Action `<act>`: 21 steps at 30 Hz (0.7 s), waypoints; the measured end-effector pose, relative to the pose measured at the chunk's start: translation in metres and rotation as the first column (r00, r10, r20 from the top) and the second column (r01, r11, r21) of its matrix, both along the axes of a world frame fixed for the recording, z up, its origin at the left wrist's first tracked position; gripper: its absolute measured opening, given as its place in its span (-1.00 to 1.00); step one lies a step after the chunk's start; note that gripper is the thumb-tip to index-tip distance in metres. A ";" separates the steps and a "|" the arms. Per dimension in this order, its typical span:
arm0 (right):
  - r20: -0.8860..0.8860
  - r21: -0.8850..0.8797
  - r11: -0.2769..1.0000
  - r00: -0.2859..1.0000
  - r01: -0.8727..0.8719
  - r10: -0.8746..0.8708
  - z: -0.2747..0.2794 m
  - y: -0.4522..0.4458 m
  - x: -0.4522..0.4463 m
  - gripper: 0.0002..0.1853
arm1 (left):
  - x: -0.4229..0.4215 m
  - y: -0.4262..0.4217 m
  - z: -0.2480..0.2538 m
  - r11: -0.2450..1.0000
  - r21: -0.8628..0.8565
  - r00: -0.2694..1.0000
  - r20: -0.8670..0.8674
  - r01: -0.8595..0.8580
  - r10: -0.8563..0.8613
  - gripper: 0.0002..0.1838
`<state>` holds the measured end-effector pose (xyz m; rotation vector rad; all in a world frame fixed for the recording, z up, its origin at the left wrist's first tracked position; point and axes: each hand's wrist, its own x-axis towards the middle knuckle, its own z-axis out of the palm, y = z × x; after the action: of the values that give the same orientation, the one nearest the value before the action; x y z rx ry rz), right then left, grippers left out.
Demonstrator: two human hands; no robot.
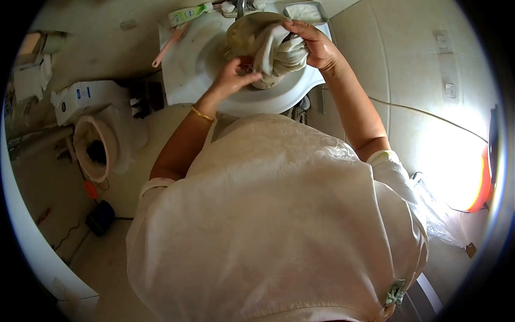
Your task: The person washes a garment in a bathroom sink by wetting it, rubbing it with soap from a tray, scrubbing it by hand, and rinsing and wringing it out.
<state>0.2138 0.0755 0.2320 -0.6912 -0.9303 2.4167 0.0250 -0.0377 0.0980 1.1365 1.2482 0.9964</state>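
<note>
Over the basin of a white sink (182, 80) hangs a bunched, wet-looking pale cloth (287, 56). My right hand (316, 45) grips its upper right side, with the fingers closed on the fabric. On the cloth's left is my left hand (233, 78), its thumb stretched toward the lower folds and its fingers apart, partly hidden behind the fabric. A round yellowish bowl-like object (244, 32) is behind the cloth, near the faucet (241, 7). Part of the basin is hidden by the cloth and hands.
A pink-handled brush (170, 45) and a green-white tube (188, 14) lie at the sink's left edge. A metal tray (307, 13) sits at the back right. On the left are a pink basin (110, 145) and a white box (86, 99).
</note>
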 end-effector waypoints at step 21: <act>0.775 0.455 0.679 0.632 -0.576 0.017 -0.069 -0.035 -0.014 -0.56 | -0.048 -0.019 0.039 0.922 -0.377 0.416 0.827 -0.086 0.377 -0.60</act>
<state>0.1993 0.0402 0.1631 -1.2896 -2.3027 1.7368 -0.0235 -0.0566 0.1367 0.0610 0.6003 1.3248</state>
